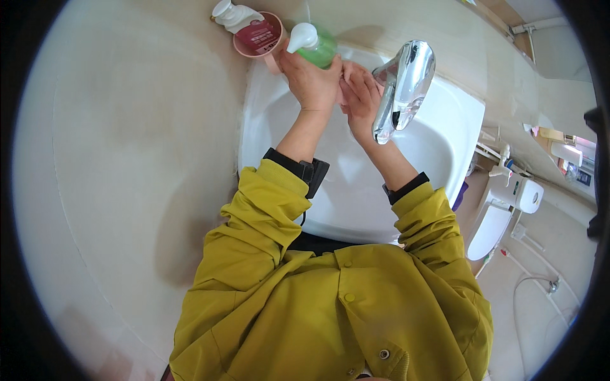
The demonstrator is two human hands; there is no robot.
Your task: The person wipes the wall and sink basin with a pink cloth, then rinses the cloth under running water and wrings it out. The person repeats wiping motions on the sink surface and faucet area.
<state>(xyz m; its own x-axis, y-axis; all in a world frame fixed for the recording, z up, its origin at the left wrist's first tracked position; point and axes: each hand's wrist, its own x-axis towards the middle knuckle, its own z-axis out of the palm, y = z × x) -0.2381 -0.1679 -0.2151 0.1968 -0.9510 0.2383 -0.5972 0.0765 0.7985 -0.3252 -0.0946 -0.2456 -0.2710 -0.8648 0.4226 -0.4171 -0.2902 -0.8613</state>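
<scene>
My left hand [310, 82] is around the near side of a green pump bottle [324, 47] with a white pump head [303, 37], at the back of a white ceramic washbasin [338, 190]. My right hand [363, 97] is beside it with the fingers bent over a pink cloth [341, 97], which shows at both sides of the fingers. The cloth is close to the bottle; my hands hide whether they touch. A chrome faucet [414, 81] stands just right of my right hand and partly overlaps the view of that wrist.
Left of the green bottle, a pink cup [270, 58] holds a tilted white pump bottle [238, 16] with a red label bearing writing. A light wall [133, 119] borders the basin's left side. Farther right are a white toilet [491, 228] and wall pipes [533, 285].
</scene>
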